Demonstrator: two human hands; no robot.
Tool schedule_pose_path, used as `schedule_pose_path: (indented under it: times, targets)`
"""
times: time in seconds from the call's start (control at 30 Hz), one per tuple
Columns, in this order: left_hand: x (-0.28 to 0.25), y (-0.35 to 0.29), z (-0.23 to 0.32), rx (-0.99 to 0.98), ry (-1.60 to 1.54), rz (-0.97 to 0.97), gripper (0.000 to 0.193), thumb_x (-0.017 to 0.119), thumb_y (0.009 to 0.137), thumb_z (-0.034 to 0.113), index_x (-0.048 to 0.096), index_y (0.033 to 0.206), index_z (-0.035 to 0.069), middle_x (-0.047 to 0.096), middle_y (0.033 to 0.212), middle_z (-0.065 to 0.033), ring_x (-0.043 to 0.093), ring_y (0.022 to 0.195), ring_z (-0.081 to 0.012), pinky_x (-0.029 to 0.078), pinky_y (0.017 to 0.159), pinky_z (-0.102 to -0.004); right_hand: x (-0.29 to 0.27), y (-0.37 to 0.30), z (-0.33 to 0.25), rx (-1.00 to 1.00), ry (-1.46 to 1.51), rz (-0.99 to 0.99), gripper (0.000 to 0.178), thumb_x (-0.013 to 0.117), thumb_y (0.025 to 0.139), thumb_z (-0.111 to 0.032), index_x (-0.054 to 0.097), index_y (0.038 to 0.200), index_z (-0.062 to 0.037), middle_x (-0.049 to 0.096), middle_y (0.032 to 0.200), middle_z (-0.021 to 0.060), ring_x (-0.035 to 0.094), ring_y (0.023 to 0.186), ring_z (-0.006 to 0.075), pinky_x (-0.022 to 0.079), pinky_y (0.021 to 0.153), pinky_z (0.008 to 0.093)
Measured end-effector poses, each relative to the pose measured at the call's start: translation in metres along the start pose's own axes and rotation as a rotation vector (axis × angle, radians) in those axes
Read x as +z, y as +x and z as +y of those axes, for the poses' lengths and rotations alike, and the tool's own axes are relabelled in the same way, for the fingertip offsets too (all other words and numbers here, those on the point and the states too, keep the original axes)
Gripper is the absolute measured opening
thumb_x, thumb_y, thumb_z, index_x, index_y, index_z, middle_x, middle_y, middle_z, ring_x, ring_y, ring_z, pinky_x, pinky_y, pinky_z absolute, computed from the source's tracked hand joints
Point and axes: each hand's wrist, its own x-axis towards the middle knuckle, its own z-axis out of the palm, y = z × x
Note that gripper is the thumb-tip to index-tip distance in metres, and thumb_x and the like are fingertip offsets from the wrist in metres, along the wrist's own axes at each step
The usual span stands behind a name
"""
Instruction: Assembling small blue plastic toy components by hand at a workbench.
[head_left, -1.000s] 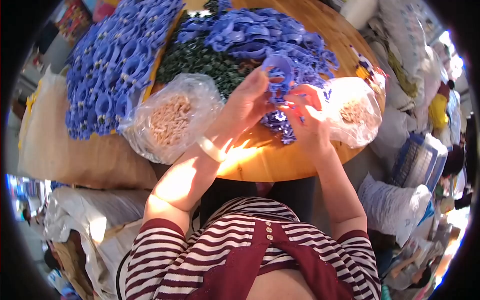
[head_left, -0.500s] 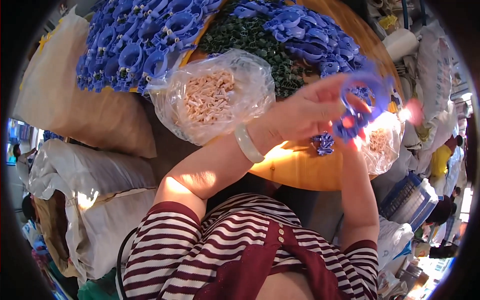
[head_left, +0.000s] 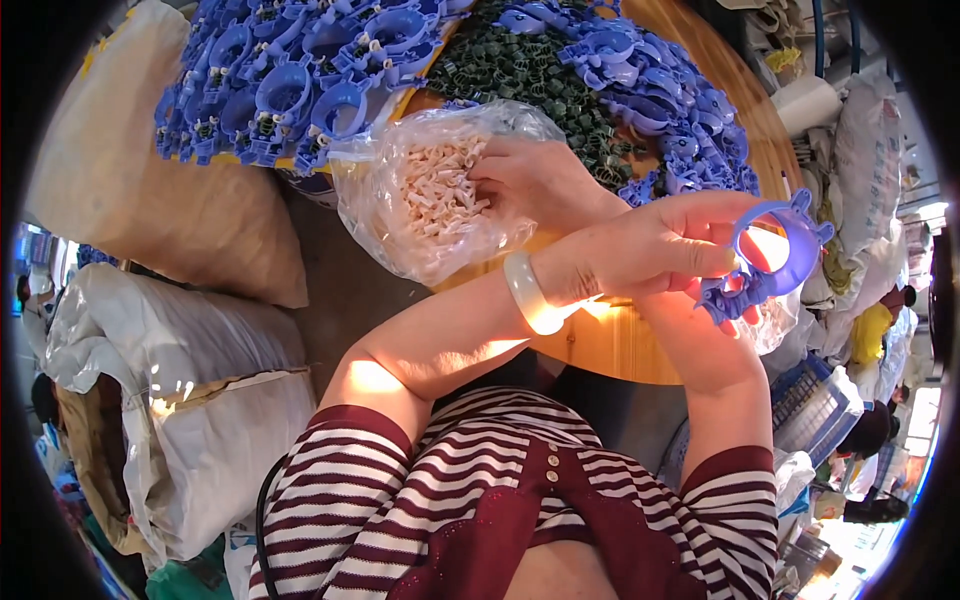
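My left hand [head_left: 650, 245] is stretched across to the right and pinches a blue plastic ring part [head_left: 775, 260] with small lugs, held up above the table edge. A pale bangle [head_left: 525, 292] sits on that wrist. My right hand [head_left: 540, 180] crosses behind the left one and reaches into an open clear plastic bag [head_left: 400, 230] full of small whitish pieces [head_left: 440, 190]. Its fingertips are buried among the pieces, so what they hold is hidden.
A round wooden table [head_left: 620, 345] carries a heap of blue ring parts at upper left [head_left: 280, 90], another at right [head_left: 665, 95], and dark green small parts [head_left: 520, 60] between them. Big sacks [head_left: 180, 380] stand at left. A blue basket [head_left: 810, 400] is at right.
My right hand left the blue part and went left into the bag of whitish pieces. My left hand keeps the blue ring part, further right. The view has tilted left.
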Motion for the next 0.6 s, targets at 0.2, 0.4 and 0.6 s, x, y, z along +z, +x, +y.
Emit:
schedule_pose_path:
  times: [0.2, 0.4, 0.6]
  targets:
    - [0.009, 0.003, 0.007, -0.054, -0.144, -0.023, 0.050, 0.060, 0.086, 0.011, 0.039, 0.131, 0.007, 0.055, 0.110, -0.0062, 0.057, 0.083, -0.0109, 0.046, 0.062, -0.0207, -0.003, -0.018, -0.004, 0.073, 0.198, 0.152, 0.021, 0.063, 0.075, -0.007, 0.062, 0.096, -0.0047, 0.060, 0.094, 0.0076, 0.060, 0.083, 0.0249, 0.048, 0.069, 0.0300]
    - [0.000, -0.001, -0.011, -0.104, 0.011, 0.073, 0.054, 0.059, 0.086, 0.015, 0.035, 0.133, 0.007, 0.054, 0.113, -0.0083, 0.055, 0.101, -0.0147, 0.049, 0.081, -0.0269, -0.030, -0.033, 0.015, 0.192, 0.178, 0.462, 0.019, 0.062, 0.076, 0.001, 0.062, 0.095, -0.0023, 0.060, 0.084, 0.0067, 0.058, 0.077, 0.0135, 0.046, 0.065, 0.0255]
    - [0.005, 0.000, -0.008, -0.107, -0.088, -0.018, 0.056, 0.060, 0.086, 0.018, 0.034, 0.133, 0.005, 0.053, 0.115, -0.0110, 0.058, 0.097, -0.0208, 0.052, 0.076, -0.0341, -0.058, -0.053, 0.040, 0.562, -0.016, 0.346, 0.019, 0.065, 0.077, -0.011, 0.064, 0.094, -0.0040, 0.061, 0.084, 0.0070, 0.059, 0.076, 0.0156, 0.047, 0.068, 0.0267]
